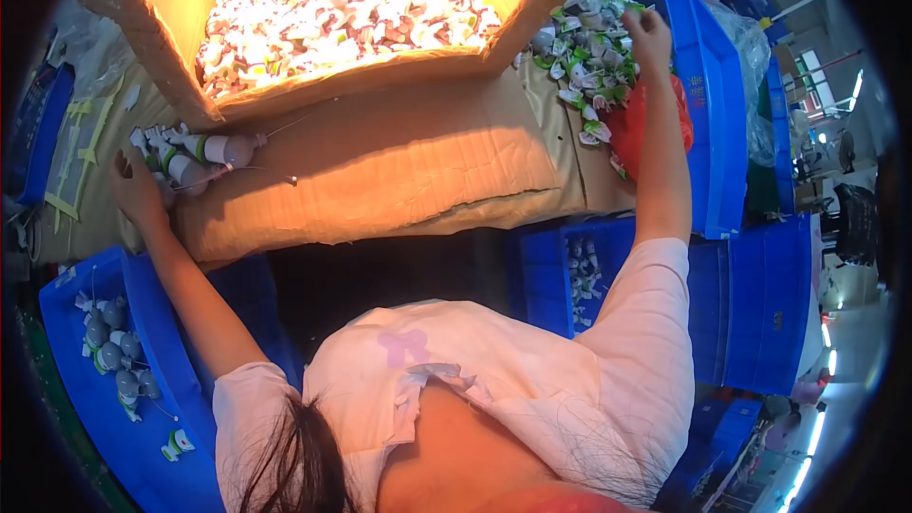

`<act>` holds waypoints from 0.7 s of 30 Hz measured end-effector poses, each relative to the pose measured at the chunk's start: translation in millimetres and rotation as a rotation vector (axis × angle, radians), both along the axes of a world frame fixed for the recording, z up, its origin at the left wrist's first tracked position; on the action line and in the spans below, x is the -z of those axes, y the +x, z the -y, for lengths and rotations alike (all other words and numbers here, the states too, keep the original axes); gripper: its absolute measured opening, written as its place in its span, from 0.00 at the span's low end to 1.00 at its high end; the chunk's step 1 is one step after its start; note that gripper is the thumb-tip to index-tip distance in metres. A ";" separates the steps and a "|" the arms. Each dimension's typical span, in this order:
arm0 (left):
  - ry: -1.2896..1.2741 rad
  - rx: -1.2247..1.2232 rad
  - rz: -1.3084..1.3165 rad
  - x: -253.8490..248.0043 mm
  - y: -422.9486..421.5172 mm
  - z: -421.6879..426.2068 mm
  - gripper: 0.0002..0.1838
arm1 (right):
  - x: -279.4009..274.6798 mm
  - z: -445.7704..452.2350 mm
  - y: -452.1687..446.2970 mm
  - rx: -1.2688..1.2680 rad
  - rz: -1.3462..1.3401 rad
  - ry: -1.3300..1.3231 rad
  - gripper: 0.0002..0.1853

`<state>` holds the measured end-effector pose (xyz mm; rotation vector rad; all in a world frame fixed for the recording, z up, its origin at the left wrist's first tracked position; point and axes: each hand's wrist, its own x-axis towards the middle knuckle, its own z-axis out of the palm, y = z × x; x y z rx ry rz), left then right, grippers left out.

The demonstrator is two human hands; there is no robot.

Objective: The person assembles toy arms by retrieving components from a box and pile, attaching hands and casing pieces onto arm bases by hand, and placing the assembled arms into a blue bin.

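Observation:
My left hand [140,192] rests at the left end of the cardboard-covered bench, its fingers loosely curved and apart. Right beside it lies a row of small white figures with round grey ends and green trim [217,149]; thin pins or wires stick out from them. My right hand [650,41] is reached out over a heap of white and green plastic pieces [584,62] at the back right. Its fingers are bent inward at the heap's edge, and whatever may be between them is too small to make out.
A lit cardboard box [351,66] full of small white parts stands at the back. A red plastic bag [632,133] lies under my right forearm. Blue bins stand at right [708,114] and lower left [171,323], the latter holding similar grey-ended figures [116,347].

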<state>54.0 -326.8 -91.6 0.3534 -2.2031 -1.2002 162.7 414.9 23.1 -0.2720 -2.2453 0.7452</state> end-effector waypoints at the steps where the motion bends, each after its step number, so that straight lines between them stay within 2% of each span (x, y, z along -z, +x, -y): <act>1: -0.002 0.003 0.006 -3.4 4.0 -3.2 0.27 | -14.2 16.4 5.9 -0.020 -0.059 -0.153 0.13; 2: -0.058 -0.026 -0.024 -8.2 9.3 -9.1 0.25 | -25.6 29.7 12.0 -0.014 -0.055 -0.153 0.13; 4: -0.108 -0.048 -0.055 -19.5 19.5 -22.1 0.22 | -48.3 53.6 24.1 -0.124 -0.247 -0.367 0.13; 6: -0.356 -0.081 -0.213 -32.6 33.0 -35.3 0.18 | -68.5 83.5 41.1 -0.142 -0.269 -0.361 0.12; 7: -0.349 -0.078 -0.211 -42.5 42.6 -46.9 0.18 | -77.0 97.6 49.8 -0.183 -0.279 -0.358 0.12; 9: -0.381 -0.049 -0.401 -65.8 68.7 -81.1 0.14 | -88.1 130.2 68.2 -0.218 -0.279 -0.352 0.11; 11: -0.013 0.172 -0.356 -88.1 98.6 -133.8 0.14 | -92.7 170.6 84.6 -0.332 -0.155 -0.318 0.11; 13: 0.141 0.577 -0.445 -88.8 120.9 -177.8 0.16 | -90.6 223.1 96.2 -0.447 -0.052 -0.307 0.10; 14: 0.047 0.774 -0.518 -91.3 126.4 -197.7 0.21 | -85.9 249.9 99.2 -0.497 -0.010 -0.346 0.10; 15: 0.169 0.937 -0.464 -95.8 143.9 -221.7 0.25 | -78.3 270.0 99.8 -0.551 0.035 -0.393 0.10; 16: 0.041 1.046 -0.522 -102.0 146.6 -235.4 0.29 | -65.5 277.0 95.8 -0.578 0.054 -0.208 0.10; 18: 0.283 1.174 -0.334 -100.8 162.9 -260.6 0.30 | -53.3 308.4 93.8 -0.432 0.088 0.270 0.11; 19: 0.269 1.156 -0.324 -96.7 167.1 -267.1 0.30 | -44.4 323.4 89.0 -0.482 0.022 0.316 0.11; 21: 0.913 1.235 -0.077 -85.8 171.0 -275.2 0.29 | -26.7 346.7 83.1 -0.606 -0.054 0.309 0.14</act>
